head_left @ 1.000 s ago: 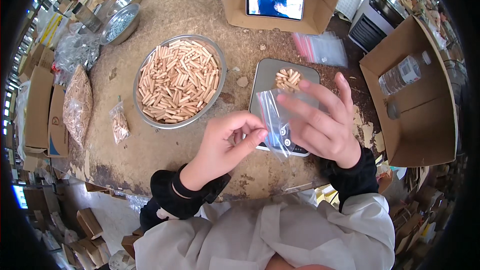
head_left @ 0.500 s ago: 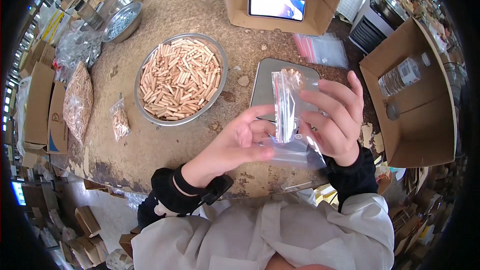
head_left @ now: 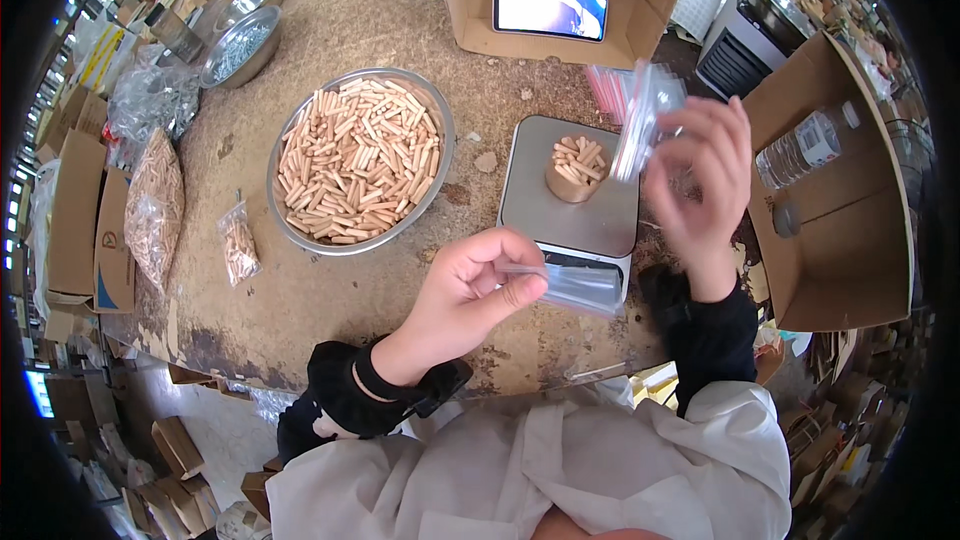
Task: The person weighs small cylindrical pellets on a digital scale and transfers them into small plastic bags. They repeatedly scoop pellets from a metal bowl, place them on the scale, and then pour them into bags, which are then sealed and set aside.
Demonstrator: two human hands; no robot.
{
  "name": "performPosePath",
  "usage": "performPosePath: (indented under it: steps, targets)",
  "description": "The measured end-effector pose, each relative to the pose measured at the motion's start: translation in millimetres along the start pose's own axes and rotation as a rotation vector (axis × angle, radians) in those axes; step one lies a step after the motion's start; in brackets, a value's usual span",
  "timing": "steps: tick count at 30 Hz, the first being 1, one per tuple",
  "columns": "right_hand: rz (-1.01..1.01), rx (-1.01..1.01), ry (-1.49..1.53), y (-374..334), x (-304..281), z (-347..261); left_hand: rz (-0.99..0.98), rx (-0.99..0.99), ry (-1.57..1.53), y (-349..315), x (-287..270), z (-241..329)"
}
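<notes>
My left hand [head_left: 470, 285] pinches a clear zip bag [head_left: 585, 288] between thumb and fingers, in front of the digital scale [head_left: 530, 195]. To its right, my right hand [head_left: 708, 185] is raised and smeared by motion. Its fingers hold a bunch of clear zip bags [head_left: 640, 125] beside the scale. On the scale plate stands a small round cup [head_left: 567, 187], heaped with short wooden dowels [head_left: 580, 157]. Left of the scale lies a steel bowl [head_left: 448, 160] full of the same wooden dowels [head_left: 360, 160].
A filled small bag [head_left: 239, 245] and a larger bag of dowels [head_left: 155, 210] lie at the left. A carton [head_left: 580, 52] at the back holds a phone [head_left: 550, 12]. More zip bags [head_left: 605, 90] lie behind the scale. An open carton [head_left: 840, 280] with a plastic bottle [head_left: 800, 152] stands right.
My hands have moved apart. The bunch of zip bags has gone up and right with my right hand, while one bag stays in my left. The cup on the scale is now uncovered.
</notes>
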State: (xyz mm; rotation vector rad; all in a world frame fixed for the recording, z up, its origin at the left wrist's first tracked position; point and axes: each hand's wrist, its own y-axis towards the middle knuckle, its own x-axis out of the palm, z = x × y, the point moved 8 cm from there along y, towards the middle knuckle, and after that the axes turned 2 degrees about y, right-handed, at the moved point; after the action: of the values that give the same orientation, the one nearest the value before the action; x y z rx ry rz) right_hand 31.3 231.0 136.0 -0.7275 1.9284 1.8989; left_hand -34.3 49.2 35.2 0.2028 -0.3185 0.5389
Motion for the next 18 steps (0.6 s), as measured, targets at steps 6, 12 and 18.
performPosePath:
  steps: [6, 12, 18]
  targets:
    - [-0.201, 0.286, -0.182, -49, 41, 122, 0.007, 0.012, 0.063, 1, 4, 5]
    - [-0.238, 0.327, 0.622, -11, 35, 49, 0.091, 0.074, 0.083, -1, -2, 6]
    - [-0.477, -0.103, 0.768, -11, 26, -69, 0.097, -0.005, 0.112, -1, -3, -1]
